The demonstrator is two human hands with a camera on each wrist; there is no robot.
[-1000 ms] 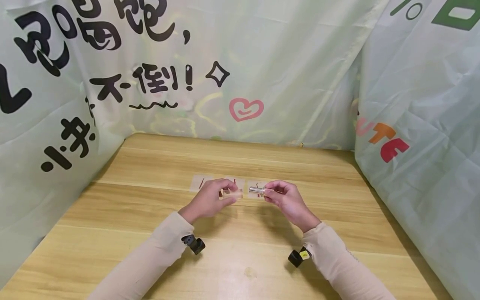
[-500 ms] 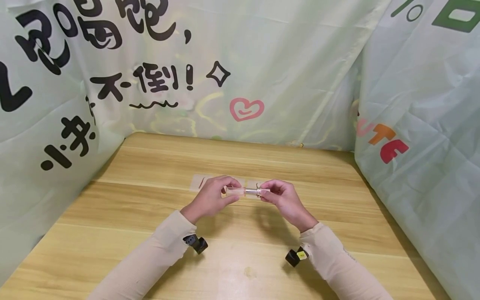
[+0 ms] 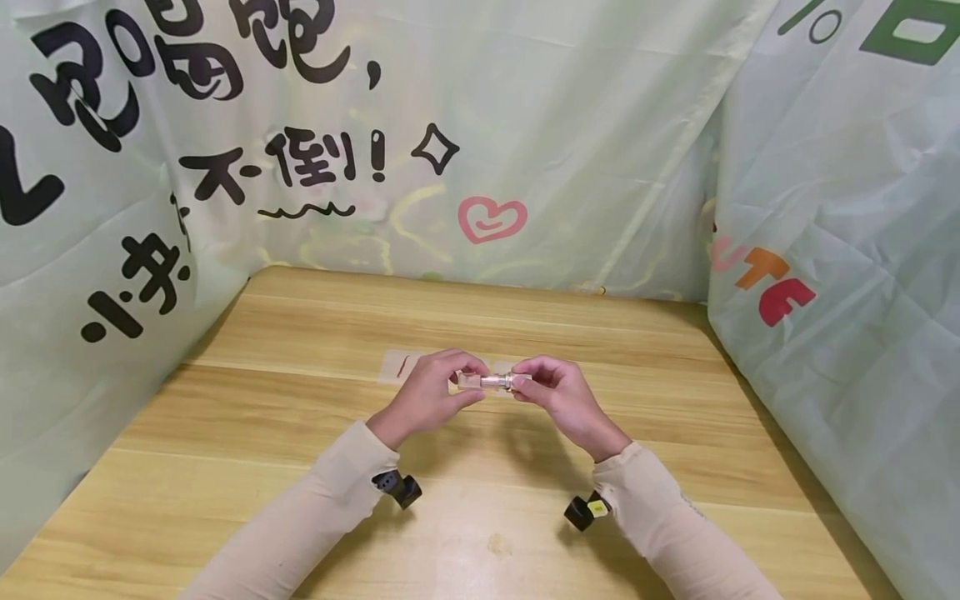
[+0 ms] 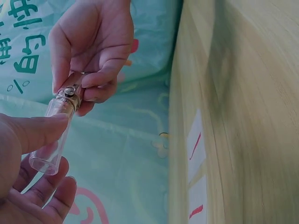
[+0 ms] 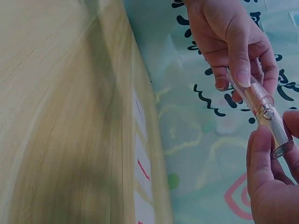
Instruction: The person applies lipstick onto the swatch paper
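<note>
My left hand (image 3: 429, 393) pinches a clear lipstick cap (image 3: 469, 381) between thumb and fingers. Opposite it, my right hand (image 3: 566, 393) grips the base of a silver lipstick tube (image 3: 493, 382). The two parts lie in one line, held above the table, with the tube's inner end inside the cap. In the left wrist view the clear cap (image 4: 41, 161) reaches up to a metal collar with a small round stud (image 4: 69, 91). The right wrist view shows the shiny base (image 5: 279, 130) between the right thumb and fingers.
White paper slips (image 5: 144, 170) with red strokes lie in a row on the wooden table (image 3: 300, 467), beyond the hands and partly hidden by them. Printed cloth walls (image 3: 600, 150) stand along the table's back and sides. A small camera sits on each wrist.
The lipstick and its cap were apart a second ago. The hands have since come together, and the tube has slid into the cap, hiding more of its silver part.
</note>
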